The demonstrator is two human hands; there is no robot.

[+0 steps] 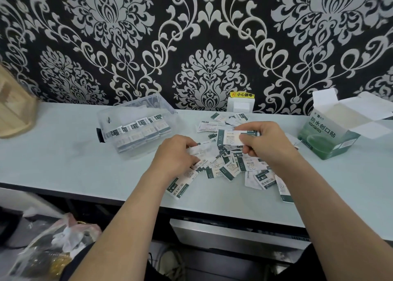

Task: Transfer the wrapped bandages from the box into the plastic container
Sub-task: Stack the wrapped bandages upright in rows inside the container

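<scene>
Several white-and-green wrapped bandages [229, 168] lie in a loose pile on the pale table [63, 163]. My right hand [265, 142] pinches a small stack of wrapped bandages [228, 137] held just above the pile. My left hand [176, 153] rests on the pile's left side, its fingers curled round a wrapped bandage [203, 149]. The clear plastic container [136, 125] stands at the left back, partly filled with rows of bandages. The green-and-white bandage box [327, 134] lies open at the right with its flaps spread.
A white wall socket with a yellow warning label [241, 104] sits at the wall behind the pile. A wooden object [14, 110] stands at the far left. Below the table's front edge are a plastic bag [49, 249] and a metal drawer [234, 236].
</scene>
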